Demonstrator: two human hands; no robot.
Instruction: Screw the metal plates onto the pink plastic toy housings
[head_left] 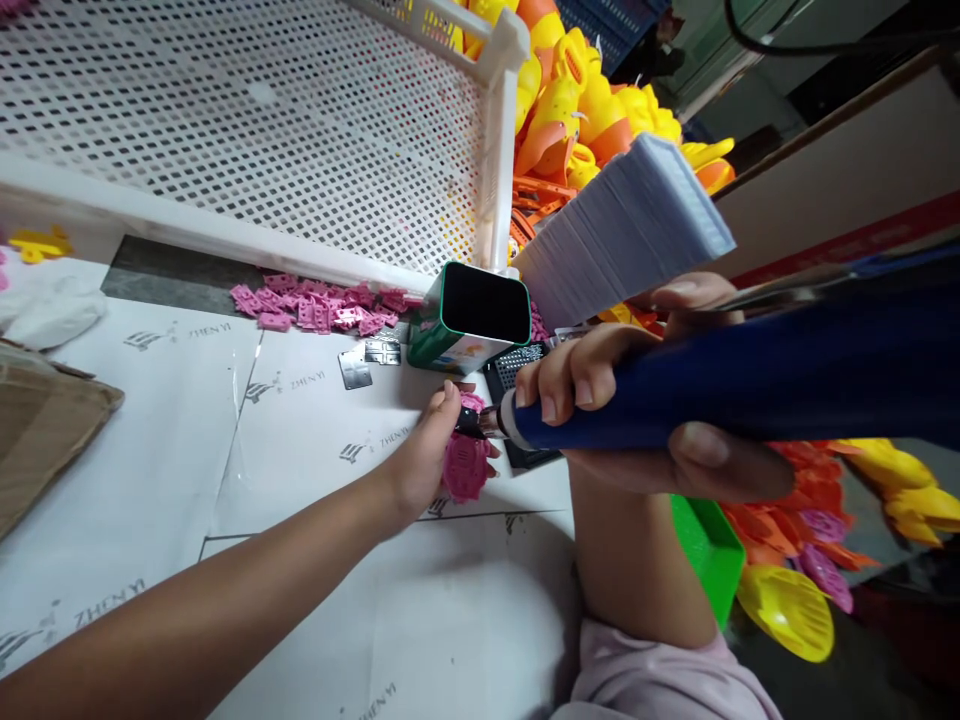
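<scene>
A blue electric screwdriver (622, 400) is gripped in my right hand (600, 380), its fingers wrapped round the body. The tool's metal nose points left, down at a pink plastic part (466, 465). That part is held by my left hand (431, 450), thumb on the near side and fingertips showing past its far edge. A small black piece (469, 422) sits at the tool's tip; whether the tip touches the pink part cannot be made out. Just beyond my left hand stands a green tin (435, 340) with an open top. Beside it lie small dark plates (355, 368).
A white perforated crate (495, 150) fills the back left. Small pink parts (319, 305) lie along its edge. A black tray (517, 365), a stack of white cards (615, 230), and piles of yellow parts (592, 100) are to the right. Cardboard (45, 420) lies at left, a green bin (709, 550) at lower right.
</scene>
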